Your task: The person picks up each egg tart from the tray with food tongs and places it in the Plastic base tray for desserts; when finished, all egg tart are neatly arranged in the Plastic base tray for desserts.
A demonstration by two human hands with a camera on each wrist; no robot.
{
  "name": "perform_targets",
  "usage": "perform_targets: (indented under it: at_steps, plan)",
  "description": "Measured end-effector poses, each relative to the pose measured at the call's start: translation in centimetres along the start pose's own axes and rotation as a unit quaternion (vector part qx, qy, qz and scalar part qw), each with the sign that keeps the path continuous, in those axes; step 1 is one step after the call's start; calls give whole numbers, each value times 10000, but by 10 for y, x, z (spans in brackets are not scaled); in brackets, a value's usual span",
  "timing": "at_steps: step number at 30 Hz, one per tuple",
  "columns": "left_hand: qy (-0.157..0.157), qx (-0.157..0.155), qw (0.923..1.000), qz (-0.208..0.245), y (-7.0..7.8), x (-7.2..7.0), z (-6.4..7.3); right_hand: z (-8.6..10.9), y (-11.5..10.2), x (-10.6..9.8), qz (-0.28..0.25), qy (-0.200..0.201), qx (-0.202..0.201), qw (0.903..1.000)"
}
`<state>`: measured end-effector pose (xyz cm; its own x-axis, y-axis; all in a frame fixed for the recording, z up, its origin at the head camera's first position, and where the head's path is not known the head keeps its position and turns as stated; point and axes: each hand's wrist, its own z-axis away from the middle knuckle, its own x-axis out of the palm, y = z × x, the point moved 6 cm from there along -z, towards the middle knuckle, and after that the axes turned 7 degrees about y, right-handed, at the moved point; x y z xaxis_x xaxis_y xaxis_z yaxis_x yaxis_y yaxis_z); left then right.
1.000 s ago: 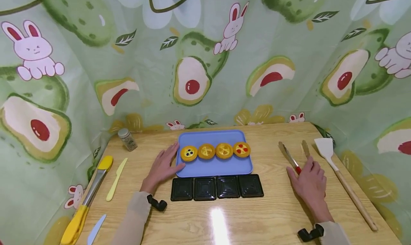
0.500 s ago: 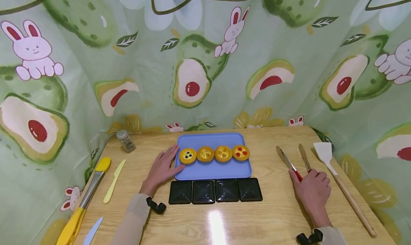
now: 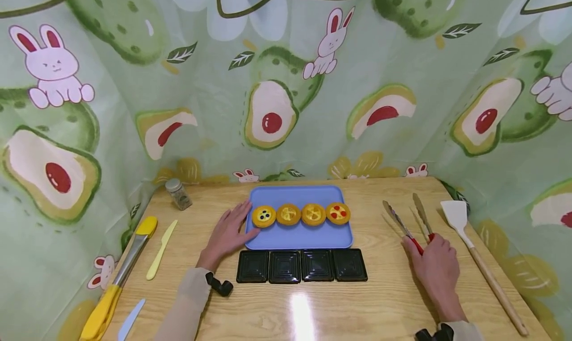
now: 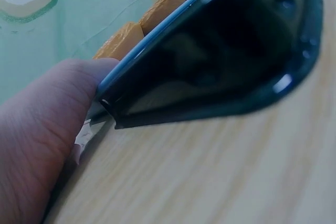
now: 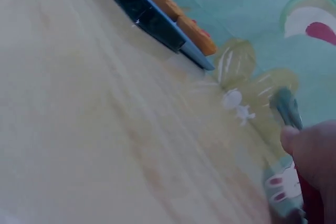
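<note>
My right hand (image 3: 435, 269) holds a pair of tongs (image 3: 404, 227) by the red handles. Their metal arms are spread and point away from me, with shadows apart from the tips. In the right wrist view, part of the hand (image 5: 317, 150) and one tong tip (image 5: 286, 106) show. My left hand (image 3: 228, 232) rests at the left edge of a blue tray (image 3: 299, 239), fingers fairly straight, thumb on the rim. On the tray several egg tarts (image 3: 288, 214) stand in a row; the leftmost has dark dots, the rightmost red pieces.
Several black square plastic trays (image 3: 284, 266) line the blue tray's near side. To the right lies a white spatula (image 3: 484, 266). At left are a yellow-handled brush-tipped tool (image 3: 120, 276), a yellow knife (image 3: 162, 249), a blue knife (image 3: 131, 320) and a spice jar (image 3: 178, 194).
The right hand has taken a fuller hold of the tongs, whose tips have risen off the table and swung slightly left. My left hand has stayed at the tray. The head view has shifted slightly.
</note>
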<state>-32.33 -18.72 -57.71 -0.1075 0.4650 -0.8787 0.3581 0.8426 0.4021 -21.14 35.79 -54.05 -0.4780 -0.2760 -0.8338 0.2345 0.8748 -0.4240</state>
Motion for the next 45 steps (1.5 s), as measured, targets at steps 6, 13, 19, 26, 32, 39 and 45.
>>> perform_targets:
  at_steps: [6,13,19,26,32,39,45]
  plan:
    - [14,-2,10000,64,1,-4,-1,0,-11,-5,-384,-601,181,9973]
    - [-69,-31,10000,0,1,-4,-2,-2,-38,-12,-217,-996,-260,9945]
    - [-12,-5,10000,16,2,-5,-3,0,-63,-5,79,-1340,-921,9867]
    - [65,81,9999,105,4,-6,-2,2,-80,9,281,-1463,-1532,9769]
    - [72,53,9999,86,4,-7,0,1,-93,18,329,-1294,-1963,9714]
    - [61,20,9999,78,3,-5,-1,-1,-98,25,324,-1170,-2184,9683]
    - [21,-24,10000,35,2,-3,-1,-3,-101,28,305,-1079,-2293,9669]
